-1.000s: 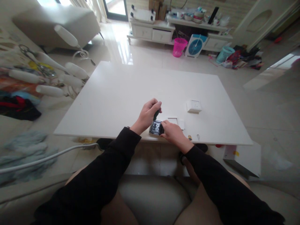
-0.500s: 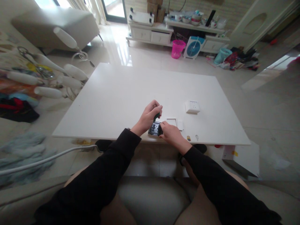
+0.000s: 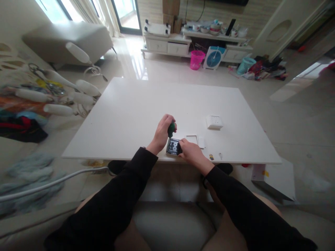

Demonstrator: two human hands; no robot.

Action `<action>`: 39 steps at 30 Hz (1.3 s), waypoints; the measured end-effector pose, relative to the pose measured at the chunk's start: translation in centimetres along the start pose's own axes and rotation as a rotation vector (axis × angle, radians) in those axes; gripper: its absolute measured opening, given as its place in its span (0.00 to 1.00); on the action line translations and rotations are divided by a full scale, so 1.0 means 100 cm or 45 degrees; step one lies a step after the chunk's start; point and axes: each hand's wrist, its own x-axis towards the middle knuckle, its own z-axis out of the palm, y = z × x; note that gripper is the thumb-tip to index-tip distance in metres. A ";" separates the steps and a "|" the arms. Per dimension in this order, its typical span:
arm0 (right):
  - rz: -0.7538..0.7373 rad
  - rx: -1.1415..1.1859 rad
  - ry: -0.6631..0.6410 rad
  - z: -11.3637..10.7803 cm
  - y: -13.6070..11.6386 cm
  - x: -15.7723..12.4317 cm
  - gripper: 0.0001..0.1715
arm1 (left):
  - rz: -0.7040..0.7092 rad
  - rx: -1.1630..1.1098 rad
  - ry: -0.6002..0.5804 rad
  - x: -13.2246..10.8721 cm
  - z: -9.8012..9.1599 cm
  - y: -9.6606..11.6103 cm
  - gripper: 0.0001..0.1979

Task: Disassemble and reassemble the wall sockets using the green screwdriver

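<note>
My left hand (image 3: 161, 134) is wrapped round the green handle of a screwdriver (image 3: 171, 129). The screwdriver stands nearly upright, its lower end at the upper left corner of a wall socket (image 3: 172, 147) whose dark inner side shows. My right hand (image 3: 190, 150) grips that socket by its right edge, close to the front edge of the white table (image 3: 131, 118). Just behind my right hand lie a thin white square frame (image 3: 192, 136) and a small white plate (image 3: 201, 143). Whether the screwdriver tip sits in a screw is too small to tell.
A white socket box (image 3: 214, 122) stands farther back on the right. A small yellow figure (image 3: 211, 157) and a small pale item (image 3: 220, 156) lie near the front edge. Beyond the table are a pink basket (image 3: 196, 60) and a blue fan (image 3: 214, 58).
My left hand has turned round the screwdriver, so more of the green handle shows and it stands straighter. My right hand keeps its grip on the socket. The camera view has shifted slightly.
</note>
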 end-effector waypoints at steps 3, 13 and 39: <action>0.000 0.005 -0.019 -0.001 -0.001 0.000 0.24 | -0.024 0.018 -0.025 0.000 0.002 0.001 0.18; 0.008 0.020 -0.019 0.000 0.000 -0.001 0.22 | 0.028 0.060 0.018 0.002 0.000 -0.005 0.22; -0.004 0.018 0.011 0.000 -0.001 -0.002 0.21 | -0.040 0.153 -0.050 -0.002 0.005 0.007 0.20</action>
